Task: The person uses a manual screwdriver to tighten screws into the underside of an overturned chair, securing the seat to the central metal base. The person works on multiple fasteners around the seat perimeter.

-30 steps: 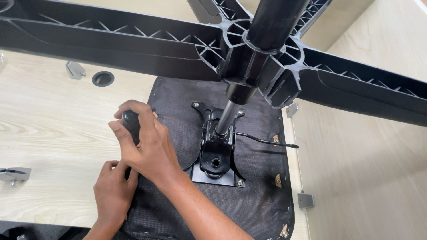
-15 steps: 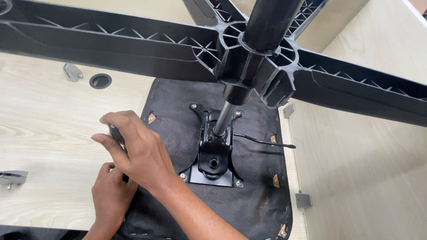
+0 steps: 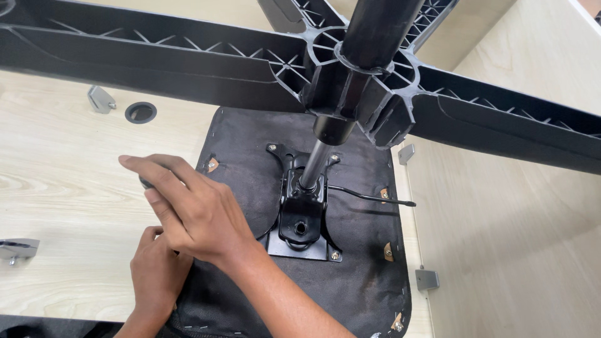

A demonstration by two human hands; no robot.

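Since the earlier frame, the right hand [image 3: 194, 216] has slid outward from the mounting plate [image 3: 302, 219] toward the seat's left edge, and the dark handle [image 3: 146, 183] it grips now shows only as a small tip under the forefinger. Its fingers curl over that handle, pressed around it, with the forefinger stretched out along the top. What sort of tool the handle belongs to cannot be told, since the hand covers the rest.

Just below, the left hand [image 3: 156, 269] rests on the same edge of the upturned black seat bottom [image 3: 363, 275], well to the left of the mounting plate; its fingers bend down against the fabric, but whether they pinch anything cannot be told, because the right hand lies over them.

From the plate a chrome column [image 3: 313, 164] rises into the black star base [image 3: 357, 94], whose ribbed arms span the view above. A thin black lever [image 3: 372, 197] runs from the plate to the right. The seat lies on a pale wooden tabletop [image 3: 56, 188], which has a round cable hole [image 3: 140, 112] far up and left of the plate, with a small metal bracket [image 3: 100, 100] beside it.
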